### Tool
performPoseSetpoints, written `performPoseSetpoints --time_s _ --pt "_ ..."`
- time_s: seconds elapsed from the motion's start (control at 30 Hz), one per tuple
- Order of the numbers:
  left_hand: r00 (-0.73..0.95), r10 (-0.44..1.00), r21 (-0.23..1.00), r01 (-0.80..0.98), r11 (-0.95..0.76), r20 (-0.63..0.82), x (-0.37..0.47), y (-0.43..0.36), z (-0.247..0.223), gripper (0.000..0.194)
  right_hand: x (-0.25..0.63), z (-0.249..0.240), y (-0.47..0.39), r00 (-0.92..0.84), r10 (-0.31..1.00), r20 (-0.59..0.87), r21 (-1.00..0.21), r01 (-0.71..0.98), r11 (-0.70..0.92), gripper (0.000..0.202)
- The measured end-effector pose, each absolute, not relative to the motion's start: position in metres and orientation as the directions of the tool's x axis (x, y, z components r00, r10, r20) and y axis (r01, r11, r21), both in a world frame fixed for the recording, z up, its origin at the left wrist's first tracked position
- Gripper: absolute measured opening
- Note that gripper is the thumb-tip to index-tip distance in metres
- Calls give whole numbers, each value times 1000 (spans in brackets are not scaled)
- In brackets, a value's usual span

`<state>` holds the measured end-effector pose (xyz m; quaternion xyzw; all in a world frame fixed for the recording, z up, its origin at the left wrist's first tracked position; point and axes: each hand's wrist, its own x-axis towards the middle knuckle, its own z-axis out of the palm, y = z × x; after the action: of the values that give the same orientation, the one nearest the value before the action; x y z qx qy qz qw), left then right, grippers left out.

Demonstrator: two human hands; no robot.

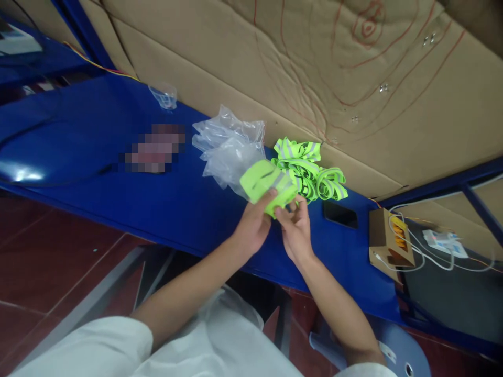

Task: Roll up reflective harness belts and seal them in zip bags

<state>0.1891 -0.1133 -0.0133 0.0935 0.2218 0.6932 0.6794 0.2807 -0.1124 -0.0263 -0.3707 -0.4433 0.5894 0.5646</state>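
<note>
Both of my hands hold a folded neon-green reflective strap [285, 184] with a grey stripe, just above the blue table. Its far left part looks hazy, as if inside a clear plastic bag; I cannot tell for certain. My left hand [254, 222] pinches it from the left, the thumb lying along it. My right hand [297, 228] grips the near right end with curled fingers. Behind the hands lies a pile of similar reflective straps [332, 183], looped and bundled. A heap of clear plastic bags [231, 144] spreads to the left of it, partly behind the held strap.
A cardboard wall [220, 68] closes off the back of the blue table [173, 193]. To the right lie a dark phone [340, 215] and a cardboard box [379, 238] with white cables. A clear plastic cup [165, 97] and a blurred-out patch are on the left.
</note>
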Motion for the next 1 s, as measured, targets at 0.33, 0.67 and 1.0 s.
performPoseSetpoints --time_s 0.33,0.67,1.0 --pt "-102 987 606 -796 -8 -120 155 -129 -12 54 288 -6 -119 -466 881 -86 -883 -373 -283 58" --pt "-126 972 699 -713 49 -197 156 -142 -32 56 288 -17 -113 -490 869 -69 -948 -240 -210 36" --pt "-12 980 740 -657 143 -201 145 -141 -34 56 281 -32 -109 -391 916 -92 -933 -286 -216 45"
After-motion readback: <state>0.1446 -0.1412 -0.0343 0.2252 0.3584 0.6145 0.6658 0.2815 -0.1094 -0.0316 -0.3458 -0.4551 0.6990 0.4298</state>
